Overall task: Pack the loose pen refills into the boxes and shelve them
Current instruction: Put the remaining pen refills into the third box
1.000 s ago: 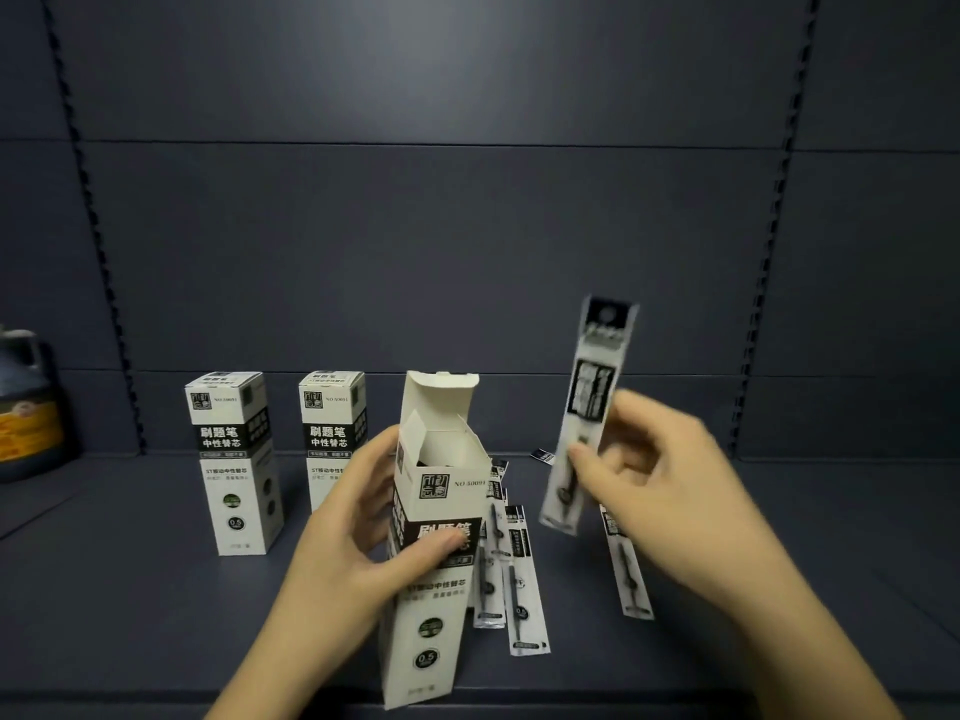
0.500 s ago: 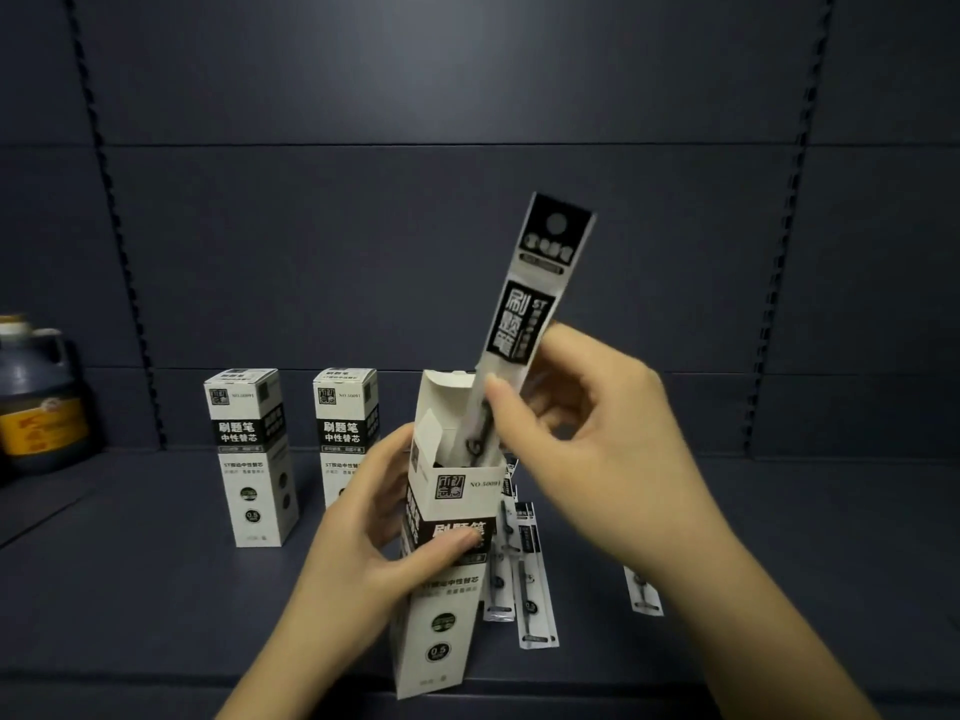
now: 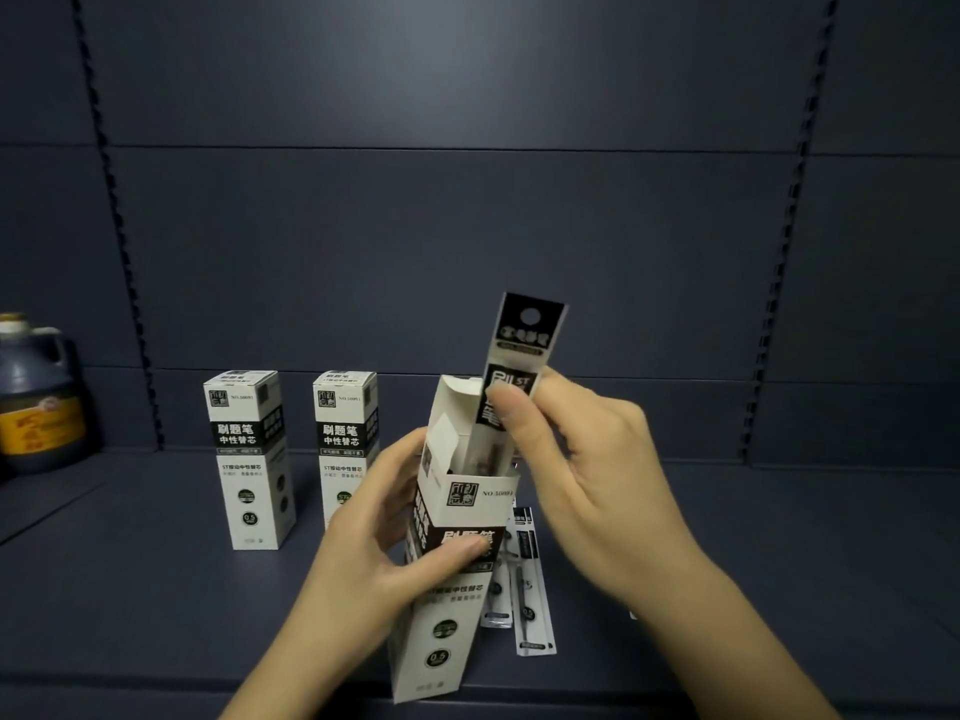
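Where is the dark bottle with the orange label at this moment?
In the head view, the dark bottle stands at the far left on the shelf, against the back wall, left of the two closed boxes.

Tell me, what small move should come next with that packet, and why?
Probably push the long black-and-white refill packet further down: the right hand pinches it, its lower end inside the open white cardboard box the left hand grips, its top protruding.
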Demonstrator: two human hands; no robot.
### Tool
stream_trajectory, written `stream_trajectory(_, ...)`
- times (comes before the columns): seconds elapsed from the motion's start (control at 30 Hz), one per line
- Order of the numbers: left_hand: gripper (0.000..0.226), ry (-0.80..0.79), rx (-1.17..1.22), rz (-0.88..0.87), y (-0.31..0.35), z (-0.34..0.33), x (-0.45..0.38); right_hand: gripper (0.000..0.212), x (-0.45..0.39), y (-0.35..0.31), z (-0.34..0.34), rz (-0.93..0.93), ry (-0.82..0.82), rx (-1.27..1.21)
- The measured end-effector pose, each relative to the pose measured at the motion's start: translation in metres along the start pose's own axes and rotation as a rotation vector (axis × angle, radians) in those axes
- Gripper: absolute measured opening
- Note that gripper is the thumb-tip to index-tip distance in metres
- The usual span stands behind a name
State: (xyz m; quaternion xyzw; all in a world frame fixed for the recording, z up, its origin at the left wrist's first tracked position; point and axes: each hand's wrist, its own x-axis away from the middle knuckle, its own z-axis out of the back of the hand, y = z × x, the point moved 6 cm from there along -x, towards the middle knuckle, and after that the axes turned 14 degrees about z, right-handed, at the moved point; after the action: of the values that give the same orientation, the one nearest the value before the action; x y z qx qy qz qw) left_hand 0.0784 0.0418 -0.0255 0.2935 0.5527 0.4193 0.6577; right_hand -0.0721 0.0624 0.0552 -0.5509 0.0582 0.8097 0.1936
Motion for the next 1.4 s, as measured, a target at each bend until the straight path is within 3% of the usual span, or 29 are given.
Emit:
stream_trajectory(0.27,0.068,0.005,0.006,-0.007,-0.002,0.001,-0.001,0.042,0.003,0.002,-0.007,0.057,0.002,-0.046)
stream_trajectory(0.4,0.073,-0.001,0.028,0.008,-0.005,0.003,0.000,0.013,0.005,0.001,-0.006,-0.008,-0.004,-0.080)
stream_trajectory(0.5,0.074,0.002,0.038,0.011,-0.006,0.004,0.001,0.013,0.007,0.000,-0.008,-0.029,-0.050,-0.057)
stream_trajectory(0.77,0.071,0.032,0.052,-0.023,-0.007,0.007,0.003,0.004,0.008,-0.012,-0.016,0.083,-0.176,0.205)
stream_trajectory(1.1,0.066,0.035,0.099,-0.011,0.004,0.004,0.007,0.044,0.015,-0.011,-0.028,0.020,-0.308,0.161)
stream_trajectory(1.4,0.071,0.051,0.059,-0.049,0.000,0.004,0.010,0.028,0.016,0.004,-0.029,-0.083,-0.158,0.016)
